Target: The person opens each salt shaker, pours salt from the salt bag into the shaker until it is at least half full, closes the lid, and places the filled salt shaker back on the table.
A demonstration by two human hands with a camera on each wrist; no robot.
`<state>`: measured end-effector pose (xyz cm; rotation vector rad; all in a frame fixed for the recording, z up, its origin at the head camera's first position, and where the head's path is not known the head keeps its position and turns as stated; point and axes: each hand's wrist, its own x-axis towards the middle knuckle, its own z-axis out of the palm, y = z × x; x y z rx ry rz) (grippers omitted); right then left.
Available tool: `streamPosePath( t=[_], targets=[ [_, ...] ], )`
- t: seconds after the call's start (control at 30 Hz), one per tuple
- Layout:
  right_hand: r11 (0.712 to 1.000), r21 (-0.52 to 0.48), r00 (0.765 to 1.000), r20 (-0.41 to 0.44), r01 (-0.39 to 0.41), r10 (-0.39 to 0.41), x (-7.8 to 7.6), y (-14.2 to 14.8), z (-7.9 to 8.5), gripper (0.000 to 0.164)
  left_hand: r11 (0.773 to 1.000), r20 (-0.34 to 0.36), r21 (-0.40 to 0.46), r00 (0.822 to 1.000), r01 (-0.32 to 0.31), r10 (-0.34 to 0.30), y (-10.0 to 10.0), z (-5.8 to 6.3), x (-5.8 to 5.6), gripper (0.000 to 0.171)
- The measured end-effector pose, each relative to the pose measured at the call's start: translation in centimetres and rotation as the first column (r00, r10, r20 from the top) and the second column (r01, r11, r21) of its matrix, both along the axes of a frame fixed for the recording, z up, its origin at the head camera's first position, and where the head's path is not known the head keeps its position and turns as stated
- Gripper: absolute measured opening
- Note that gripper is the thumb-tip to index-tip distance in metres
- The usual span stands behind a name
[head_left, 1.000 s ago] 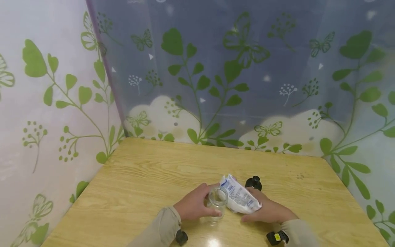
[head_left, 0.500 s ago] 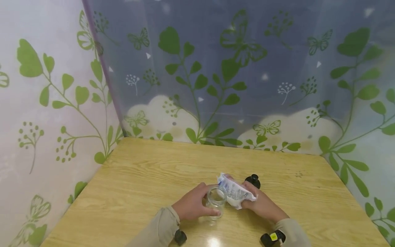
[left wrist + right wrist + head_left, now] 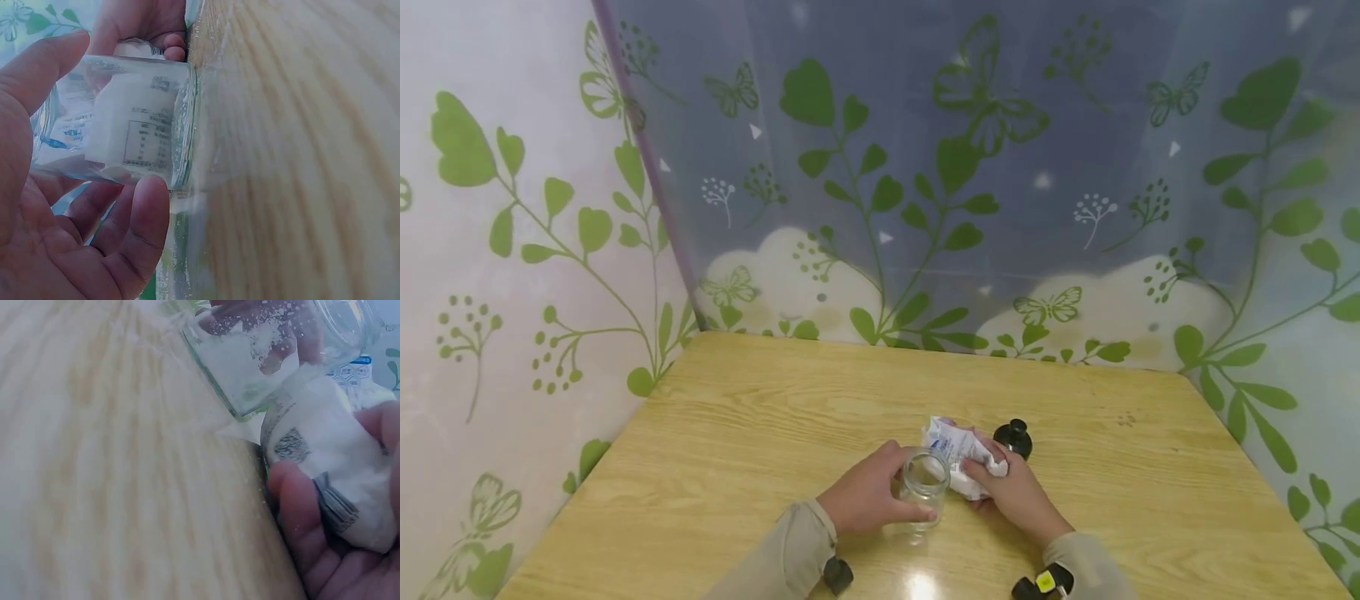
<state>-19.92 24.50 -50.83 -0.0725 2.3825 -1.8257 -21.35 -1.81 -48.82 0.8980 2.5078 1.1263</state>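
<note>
My left hand [image 3: 867, 492] holds a clear glass jar [image 3: 927, 493], its thumb and fingers around the side. The jar stands upright on the table, mouth uncovered. White grains cling to the glass [image 3: 275, 337] in the right wrist view. Just right of the jar, my right hand [image 3: 1021, 493] grips a soft white printed packet [image 3: 953, 446], with the thumb over its near face. The packet's far end slants up to the left behind the jar's rim. Through the jar, the left wrist view shows the packet's printed side [image 3: 140, 125]. What the packet contains is hidden.
A black round lid [image 3: 1015, 438] with a knob lies just behind my right hand. The wooden table [image 3: 790, 392] meets a leaf-patterned curtain [image 3: 835, 192] at its back edge, with more patterned cloth at the left and right.
My right hand has shifted left toward the jar and closed further over the packet, which is now more crumpled. The left hand and jar stay nearly in place.
</note>
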Motion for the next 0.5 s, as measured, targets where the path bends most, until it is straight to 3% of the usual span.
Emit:
streamPosePath(
  t=[0.1,0.23,0.5],
  targets=[
    [0.997,-0.019,0.996,0.03,0.08,-0.079,0.1,0.0,0.4,0.068,1.0,-0.004,-0.005,1.0,-0.003,0.003,-0.1,0.1,0.2,0.07],
    [0.992,0.01,0.992,0.014,0.124,-0.125,0.3,0.9,1.7,0.066,1.0,0.001,-0.008,1.0,-0.012,0.012,0.0,0.3,0.3,0.071],
    [0.982,0.158,0.988,-0.133,0.106,-0.085,0.9,2.1,4.6,0.06,1.0,0.006,-0.014,1.0,-0.022,0.022,0.0,0.2,0.1,0.075]
  ],
)
